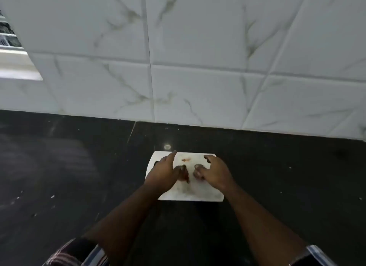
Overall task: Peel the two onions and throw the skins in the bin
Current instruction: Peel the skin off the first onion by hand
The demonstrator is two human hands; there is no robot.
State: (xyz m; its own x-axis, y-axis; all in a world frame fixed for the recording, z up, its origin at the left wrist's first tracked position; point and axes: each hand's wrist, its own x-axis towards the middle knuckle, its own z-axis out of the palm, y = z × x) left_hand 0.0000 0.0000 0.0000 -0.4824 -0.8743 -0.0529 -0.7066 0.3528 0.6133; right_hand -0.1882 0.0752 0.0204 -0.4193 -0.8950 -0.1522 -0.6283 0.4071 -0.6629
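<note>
We are reaching both hands over a white cutting board (200, 194) on the dark bench (277, 176). Our left hand (163, 171) is spreading its fingers, forefinger pointing ahead, thumb touching brownish onion skins (185, 175). Our right hand (214, 171) is curling its fingers loosely over a small blurred piece; whether it is gripping, we cannot tell. A small orange scrap (186, 159) is lying between the hands. The tiled wall (198, 77) is standing close behind.
</note>
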